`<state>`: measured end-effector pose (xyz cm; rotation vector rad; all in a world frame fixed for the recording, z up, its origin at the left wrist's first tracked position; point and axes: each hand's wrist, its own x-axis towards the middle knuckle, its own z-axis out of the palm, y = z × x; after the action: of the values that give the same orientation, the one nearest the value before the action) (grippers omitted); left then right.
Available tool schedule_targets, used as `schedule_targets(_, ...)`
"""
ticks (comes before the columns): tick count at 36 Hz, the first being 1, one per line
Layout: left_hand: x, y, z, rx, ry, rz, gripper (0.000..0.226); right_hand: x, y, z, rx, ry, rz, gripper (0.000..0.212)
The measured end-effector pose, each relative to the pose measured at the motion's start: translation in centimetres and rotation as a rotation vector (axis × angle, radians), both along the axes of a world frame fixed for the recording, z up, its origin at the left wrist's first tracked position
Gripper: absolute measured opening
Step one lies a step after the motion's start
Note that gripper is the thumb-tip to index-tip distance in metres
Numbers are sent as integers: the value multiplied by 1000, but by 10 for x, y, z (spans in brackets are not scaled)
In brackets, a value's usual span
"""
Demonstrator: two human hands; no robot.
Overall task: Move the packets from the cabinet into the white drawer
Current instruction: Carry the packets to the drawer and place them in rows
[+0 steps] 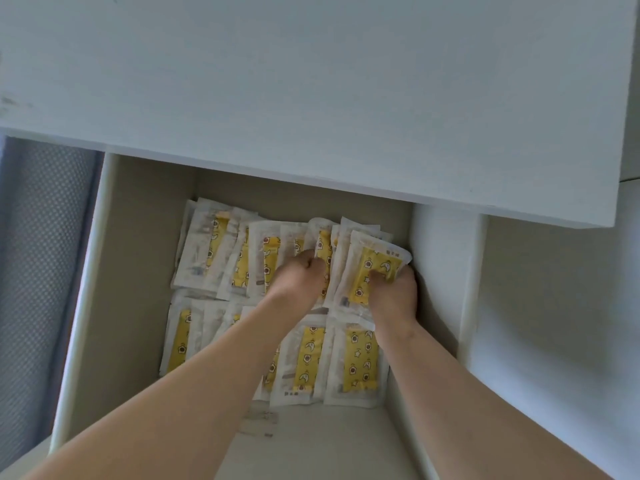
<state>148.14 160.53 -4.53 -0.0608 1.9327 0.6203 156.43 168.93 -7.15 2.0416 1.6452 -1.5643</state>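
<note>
While the drawer stands open, packets are seen in two rows on its floor; back-row packets are gripped by the left hand, and the rightmost packet is clutched by the right hand.

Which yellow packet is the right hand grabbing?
The clear packet with yellow moon-and-star print in the back right corner of the white drawer: the right hand pinches it, tilted atop the others.
</note>
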Motion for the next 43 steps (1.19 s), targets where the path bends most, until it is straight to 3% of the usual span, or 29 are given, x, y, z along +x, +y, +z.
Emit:
schedule_targets(3, 3, 0, 4, 2, 10, -67, 37, 0, 0, 0, -14, 2, -6, 32)
schedule_targets(10, 17, -2, -2, -124, 289, -360, 32, 0, 0, 8, -119, 72, -51, 33)
schedule_targets(19, 15, -12, -5, -84, 309, -157, 33, -5, -2, 12, -269, 157, -80, 17)
schedule_targets(27, 4, -27, -6, -37, 345, -52, 31, -19, -12, 12, -285, 169, 3, 19)
schedule_targets(32, 6, -26, -1, -108, 372, -168, 32, -14, -4, 11, -189, 69, 57, 27)
schedule_targets(37, 13, -18, 3, -239, 455, -345, 36, -10, 7, 15, 48, -108, 242, 29)
schedule_targets(43, 8, -13, 1, -245, 389, -361, 30, -8, 1, 26, 307, -220, 678, 75)
